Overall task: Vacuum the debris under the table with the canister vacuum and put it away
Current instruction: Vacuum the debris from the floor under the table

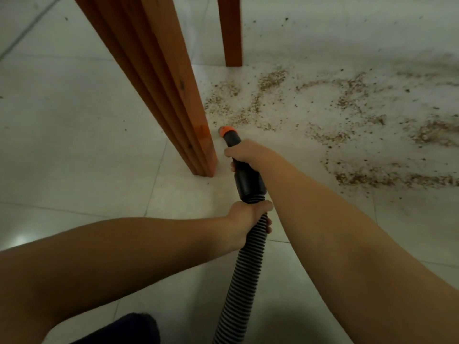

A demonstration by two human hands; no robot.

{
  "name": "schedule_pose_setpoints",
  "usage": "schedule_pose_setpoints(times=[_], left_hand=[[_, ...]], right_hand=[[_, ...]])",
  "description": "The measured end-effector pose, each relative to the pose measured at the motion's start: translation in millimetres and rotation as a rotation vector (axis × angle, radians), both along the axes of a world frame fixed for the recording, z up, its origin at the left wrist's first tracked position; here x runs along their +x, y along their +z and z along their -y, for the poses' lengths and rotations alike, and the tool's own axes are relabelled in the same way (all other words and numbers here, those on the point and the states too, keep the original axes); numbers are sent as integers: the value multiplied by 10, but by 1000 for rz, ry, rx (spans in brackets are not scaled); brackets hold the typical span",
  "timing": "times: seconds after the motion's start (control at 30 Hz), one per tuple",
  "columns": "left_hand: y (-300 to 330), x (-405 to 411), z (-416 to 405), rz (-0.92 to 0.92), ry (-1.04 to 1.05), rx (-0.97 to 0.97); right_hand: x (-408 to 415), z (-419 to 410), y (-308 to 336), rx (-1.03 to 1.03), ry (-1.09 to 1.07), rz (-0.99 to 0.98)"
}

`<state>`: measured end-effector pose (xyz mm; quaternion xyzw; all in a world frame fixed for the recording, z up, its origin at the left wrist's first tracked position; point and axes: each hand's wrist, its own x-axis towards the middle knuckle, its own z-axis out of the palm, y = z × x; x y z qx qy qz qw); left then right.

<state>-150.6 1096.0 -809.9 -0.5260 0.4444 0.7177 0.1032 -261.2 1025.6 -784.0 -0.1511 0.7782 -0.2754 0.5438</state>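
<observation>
Right hand (244,152) grips nozzle (229,136) to aim | left hand (246,220) clasps ribbed hose (244,266), steadying | debris (347,115) far right, uncollected.

Single view, head-worn, wide-angle. The camera looked forward and steeply down from a low position close to the tiled floor (74,145), both forearms entering from the bottom edge. Near field: the left hand (244,220) and right hand (244,152) at centre frame, close to the lens. Middle field: a wooden table leg (159,78) rising out of the top edge, a second leg (232,33) behind it. Far field, upper right: scattered debris (347,115). Edges showed wide-angle bending; no second view shared the scene.
</observation>
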Motion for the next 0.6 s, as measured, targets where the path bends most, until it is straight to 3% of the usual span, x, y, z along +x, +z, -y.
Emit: schedule_pose_setpoints(times=[0.23, 0.4, 0.6], left_hand=[[289, -70, -250, -32, -139, 79], [314, 278, -767, -54, -49, 120], [479, 1195, -920, 62, -59, 148]], right_hand=[[-403, -604, -39, 35, -263, -111], [9, -990, -47, 35, -206, -99], [983, -1088, -1, 25, -110, 21]])
